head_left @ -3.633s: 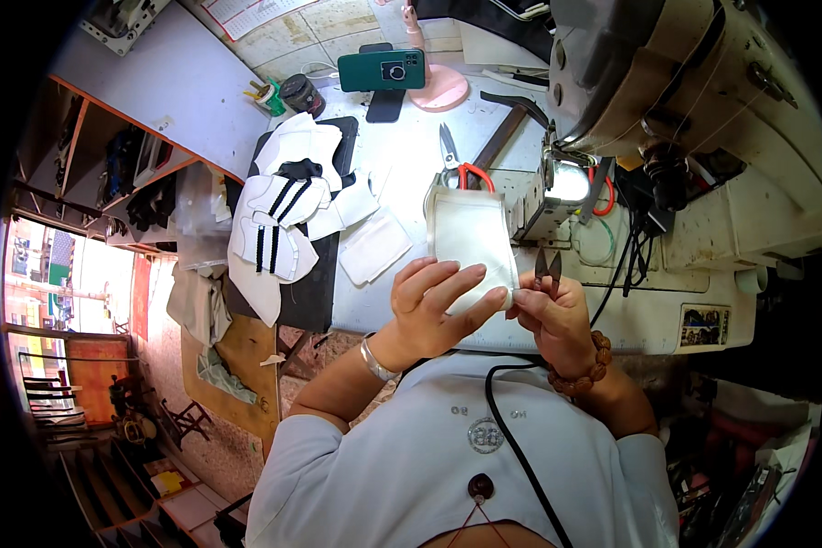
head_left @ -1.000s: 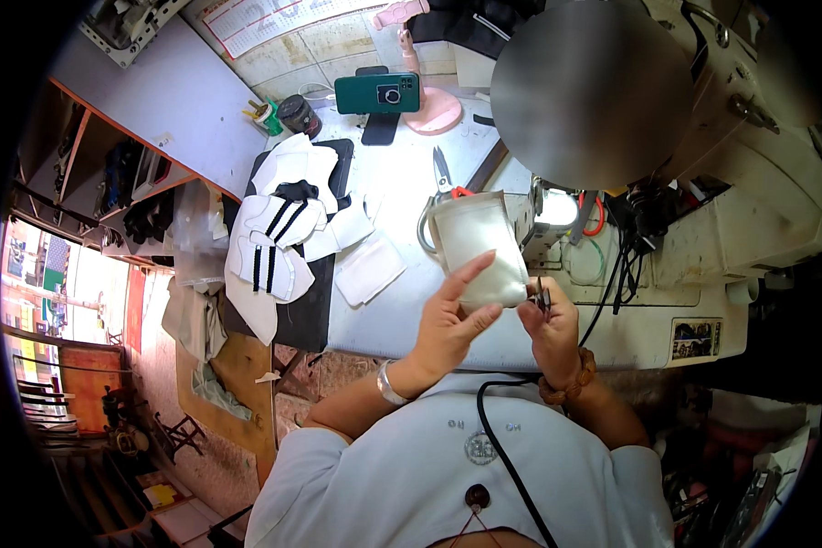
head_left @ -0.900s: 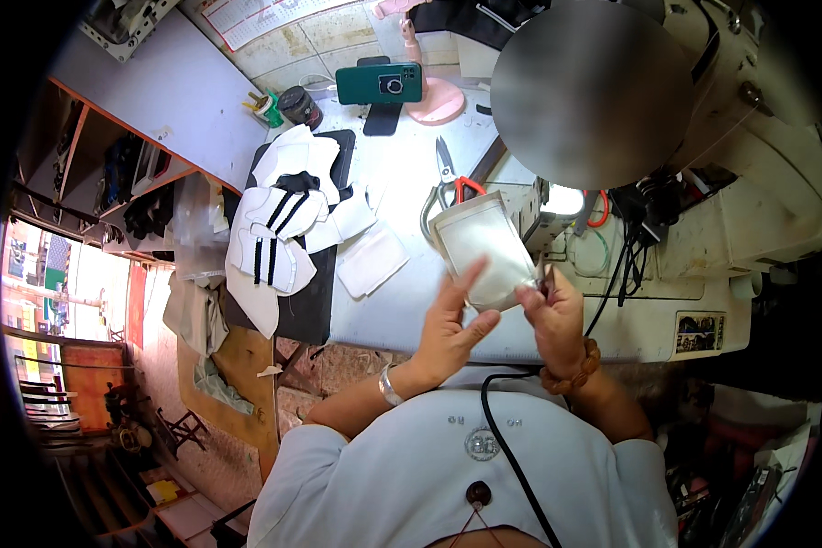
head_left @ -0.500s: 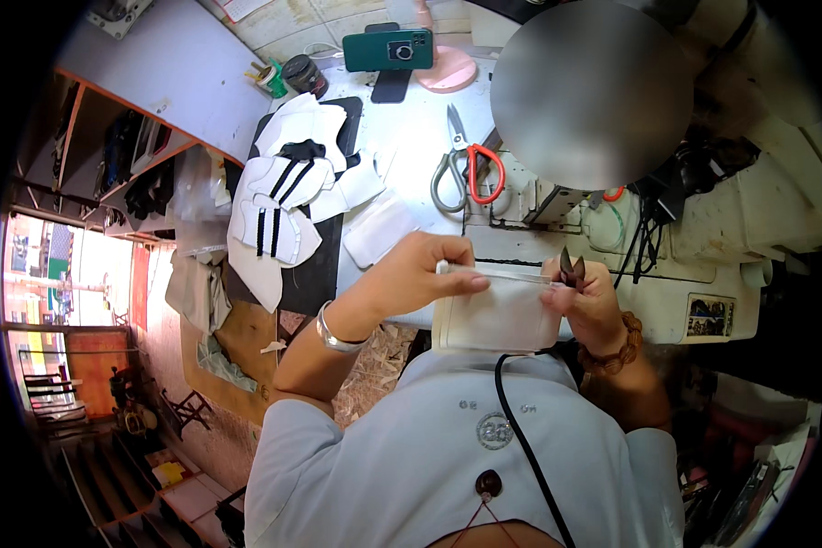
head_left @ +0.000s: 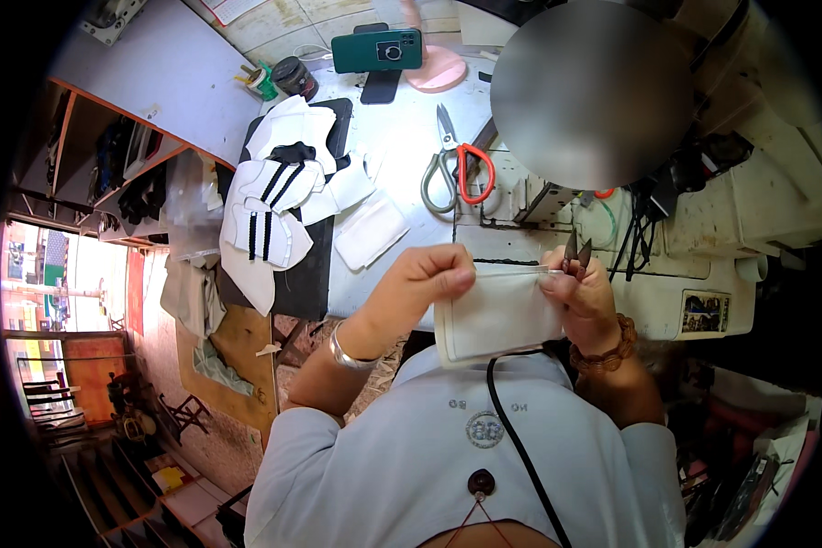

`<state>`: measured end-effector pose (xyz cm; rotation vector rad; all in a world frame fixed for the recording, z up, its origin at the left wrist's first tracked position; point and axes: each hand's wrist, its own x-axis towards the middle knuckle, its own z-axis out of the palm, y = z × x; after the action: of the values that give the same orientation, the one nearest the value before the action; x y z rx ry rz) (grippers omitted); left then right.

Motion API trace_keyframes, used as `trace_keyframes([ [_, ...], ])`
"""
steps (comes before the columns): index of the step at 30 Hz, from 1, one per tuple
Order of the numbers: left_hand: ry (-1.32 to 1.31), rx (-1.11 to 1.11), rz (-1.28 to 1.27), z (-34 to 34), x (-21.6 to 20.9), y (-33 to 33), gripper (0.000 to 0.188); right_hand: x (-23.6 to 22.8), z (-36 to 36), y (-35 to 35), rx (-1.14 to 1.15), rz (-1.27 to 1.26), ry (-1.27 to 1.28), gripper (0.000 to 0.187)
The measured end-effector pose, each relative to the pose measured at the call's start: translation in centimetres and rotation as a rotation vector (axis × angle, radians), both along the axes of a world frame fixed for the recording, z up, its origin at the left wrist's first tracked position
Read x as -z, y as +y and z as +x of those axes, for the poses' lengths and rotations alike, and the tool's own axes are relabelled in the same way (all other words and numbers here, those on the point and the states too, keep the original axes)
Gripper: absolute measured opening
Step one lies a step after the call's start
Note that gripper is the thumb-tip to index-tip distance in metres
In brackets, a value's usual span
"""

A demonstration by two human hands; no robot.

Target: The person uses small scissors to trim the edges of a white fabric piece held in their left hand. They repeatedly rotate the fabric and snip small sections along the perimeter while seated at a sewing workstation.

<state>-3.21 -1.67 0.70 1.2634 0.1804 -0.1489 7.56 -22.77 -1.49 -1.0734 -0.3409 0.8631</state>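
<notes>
A flat, pale white fabric piece (head_left: 493,320) with layered edges hangs between my hands, just in front of my chest. My right hand (head_left: 583,297) grips its upper right corner. Dark thread snips (head_left: 575,256) also sit in that hand, blades pointing up past the fingers. My left hand (head_left: 434,277) is closed in a pinch at the piece's upper left. From its fingertips a thin white thread (head_left: 511,272) runs across to the right hand, above the fabric. What the left fingers enclose is partly hidden.
Red-and-grey handled scissors (head_left: 457,164) lie on the white table, left of the sewing machine (head_left: 539,196). White cut pieces with black trim (head_left: 269,201) cover a dark mat. A green phone (head_left: 377,51) stands at the back. A blurred round shape hides the back right.
My left hand has drawn back to the left, its fingers curled more tightly. The white piece has tilted, and a thread now shows stretched between the hands.
</notes>
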Motion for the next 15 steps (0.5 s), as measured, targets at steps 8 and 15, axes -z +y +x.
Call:
trace_keyframes([
  [8, -0.192, 0.080, 0.536, 0.9, 0.9, 0.1, 0.017, -0.4, 0.9, 0.4, -0.134, -0.108, -0.019, 0.014],
  [15, -0.010, 0.047, 0.223, 1.7, 1.5, -2.4, 0.022, -0.9, 1.2, 0.7, 0.201, -0.476, -1.006, 0.032],
])
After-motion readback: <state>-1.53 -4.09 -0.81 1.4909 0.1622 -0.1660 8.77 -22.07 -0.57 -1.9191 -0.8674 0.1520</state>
